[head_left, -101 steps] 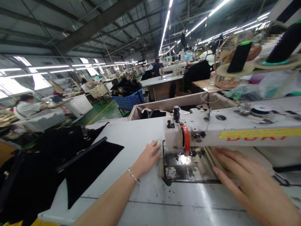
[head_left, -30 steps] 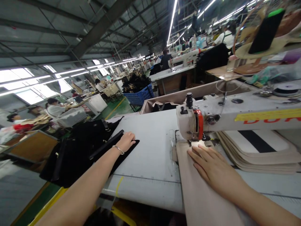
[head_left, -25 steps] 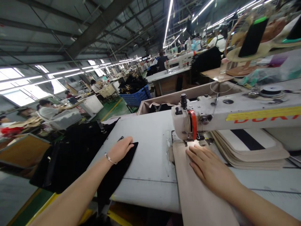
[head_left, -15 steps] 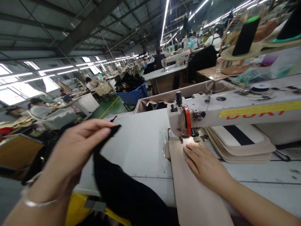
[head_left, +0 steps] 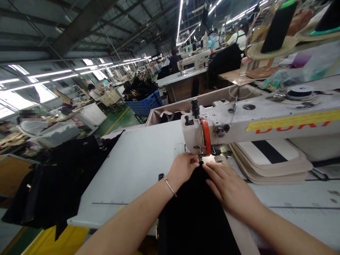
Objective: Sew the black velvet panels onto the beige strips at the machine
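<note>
A long black fabric piece lies over a beige panel, its narrow end at the presser foot of the sewing machine. My left hand pinches the black fabric's tip just left of the needle area. Beside it, my right hand rests with fingers stretched out, pressing along the right edge of the black fabric and the beige panel. The fingertips of both hands nearly meet under the machine head. A bracelet circles my left wrist.
Stacked beige panels sit under the machine arm. Black pieces hang over the left side of the table. Behind stand a blue crate and a beige-lined bin. Thread cones rise at upper right; people work farther off.
My left hand has brought the black fabric from the left over onto the beige panel, up to the presser foot. My right hand has stayed nearly in place.
</note>
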`<action>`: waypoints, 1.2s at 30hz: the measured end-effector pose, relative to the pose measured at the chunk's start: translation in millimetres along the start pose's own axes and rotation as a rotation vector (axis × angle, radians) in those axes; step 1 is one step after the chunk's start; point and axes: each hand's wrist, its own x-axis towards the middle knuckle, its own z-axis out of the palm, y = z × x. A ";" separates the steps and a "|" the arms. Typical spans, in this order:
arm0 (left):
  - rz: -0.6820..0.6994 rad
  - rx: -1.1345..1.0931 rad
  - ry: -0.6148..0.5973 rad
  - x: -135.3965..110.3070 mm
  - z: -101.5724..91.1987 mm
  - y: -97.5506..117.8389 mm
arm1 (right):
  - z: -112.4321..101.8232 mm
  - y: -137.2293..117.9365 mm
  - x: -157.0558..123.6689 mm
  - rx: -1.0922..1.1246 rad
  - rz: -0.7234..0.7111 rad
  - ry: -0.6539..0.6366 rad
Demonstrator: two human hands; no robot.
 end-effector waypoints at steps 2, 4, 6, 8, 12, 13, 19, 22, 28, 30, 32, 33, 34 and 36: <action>0.004 0.042 0.012 3.6 0.0 -2.5 | 0.4 -0.5 0.5 0.001 0.010 -0.008; 0.015 0.075 0.017 7.8 1.5 -5.3 | 0.7 -0.7 0.9 0.002 0.016 -0.016; 0.022 0.091 0.017 11.6 2.2 -6.7 | 0.5 -0.7 1.1 0.002 0.018 -0.025; 0.025 0.112 0.010 12.7 1.2 -5.7 | 0.0 -0.5 1.2 0.000 0.018 -0.032; 0.137 0.229 0.065 -3.1 -1.0 2.7 | -1.7 0.2 0.4 0.007 0.019 -0.038; 0.193 0.266 0.067 -10.7 -0.5 4.7 | -2.0 0.4 0.1 0.015 0.018 -0.037; 0.372 0.350 -0.010 -43.0 5.1 2.3 | -1.4 1.0 -0.8 0.033 0.018 -0.020; 0.360 0.343 -0.024 -40.8 4.5 -3.1 | -0.8 0.4 -1.4 0.015 0.014 -0.010; 0.374 0.302 -0.025 -32.0 7.1 -12.6 | -2.2 0.0 -0.3 0.000 0.013 -0.025; 0.362 0.300 -0.032 -28.9 5.4 -13.6 | -3.5 0.0 1.0 -0.011 0.023 -0.033; 0.348 0.315 -0.052 -31.7 0.0 -9.9 | -6.7 -2.6 -1.4 -0.026 0.027 -0.040; 0.351 0.326 -0.073 -37.6 -3.4 -6.0 | -9.5 -5.4 -5.3 -0.036 0.026 -0.037; 0.369 0.338 -0.106 -47.2 -6.8 -0.9 | -13.0 -9.3 -11.5 -0.047 0.016 -0.028; 0.458 0.370 -0.217 -76.8 -10.9 10.3 | -21.9 -20.0 -30.3 -0.068 -0.036 0.003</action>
